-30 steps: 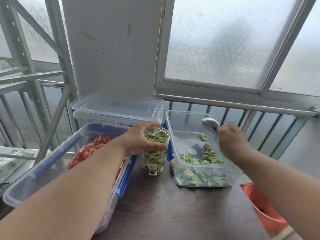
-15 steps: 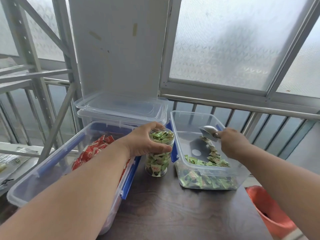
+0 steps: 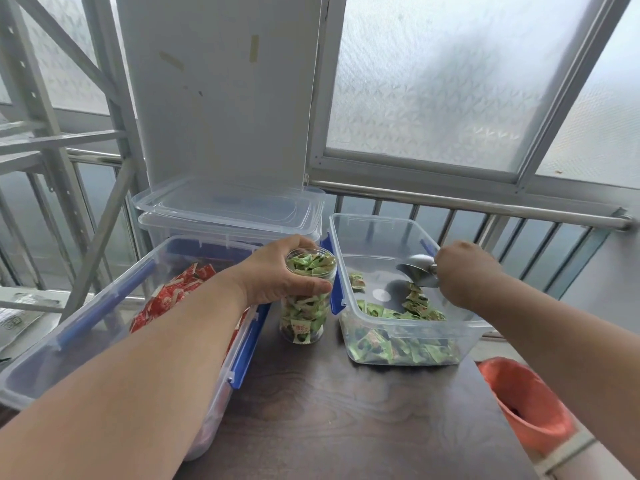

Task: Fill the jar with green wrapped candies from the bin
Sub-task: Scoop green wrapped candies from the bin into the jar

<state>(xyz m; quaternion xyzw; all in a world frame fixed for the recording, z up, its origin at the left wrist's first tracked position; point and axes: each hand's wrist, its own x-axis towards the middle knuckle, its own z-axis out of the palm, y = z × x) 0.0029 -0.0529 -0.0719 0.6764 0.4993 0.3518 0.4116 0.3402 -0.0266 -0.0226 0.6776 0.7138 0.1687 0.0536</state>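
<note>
A clear jar (image 3: 306, 317) full of green wrapped candies stands upright on the dark wooden table (image 3: 346, 410), between two bins. My left hand (image 3: 280, 275) grips the jar round its upper part. To its right is a clear plastic bin (image 3: 391, 233) holding green wrapped candies (image 3: 398, 344), heaped at its near end. My right hand (image 3: 464, 275) holds a metal scoop (image 3: 417, 270) by the handle, which my fist hides. The scoop's bowl is inside the bin, tilted down just above the candies.
A large clear bin with blue clips (image 3: 114, 296) holding red wrapped candies (image 3: 173, 296) sits at the left under my forearm. Stacked clear lids and a bin (image 3: 228, 209) stand behind. An orange bucket (image 3: 526, 407) is beyond the table's right edge. Railing and window behind.
My right hand has lowered the scoop from the bin's far rim down into the bin, close to the green candies. The left hand and jar stay put.
</note>
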